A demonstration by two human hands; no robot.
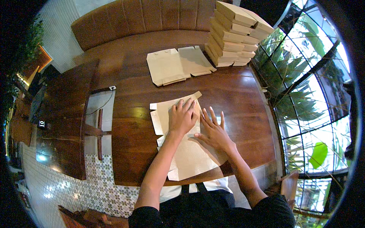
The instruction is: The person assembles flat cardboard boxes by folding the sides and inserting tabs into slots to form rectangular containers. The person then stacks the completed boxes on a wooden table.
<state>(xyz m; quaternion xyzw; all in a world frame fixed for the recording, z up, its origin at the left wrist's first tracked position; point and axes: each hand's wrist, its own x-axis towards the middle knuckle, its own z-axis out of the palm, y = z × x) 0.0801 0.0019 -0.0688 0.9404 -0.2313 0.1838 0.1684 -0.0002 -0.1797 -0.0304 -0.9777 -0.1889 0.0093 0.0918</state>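
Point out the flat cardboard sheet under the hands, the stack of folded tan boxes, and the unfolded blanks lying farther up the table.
Flat tan cardboard sheet (192, 159), head view, bare lower panel.
Stack of folded tan cardboard boxes (234, 36), head view, front face.
Unfolded tan cardboard blanks (167, 68), head view, left panel.

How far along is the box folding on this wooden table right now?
Done: a stack of folded boxes stands at the table's far right corner. In hand: the left hand and right hand press flat on one unfolded cardboard blank near the table's front edge; it still lies flat. Left: a small pile of flat blanks waits beside the stack.
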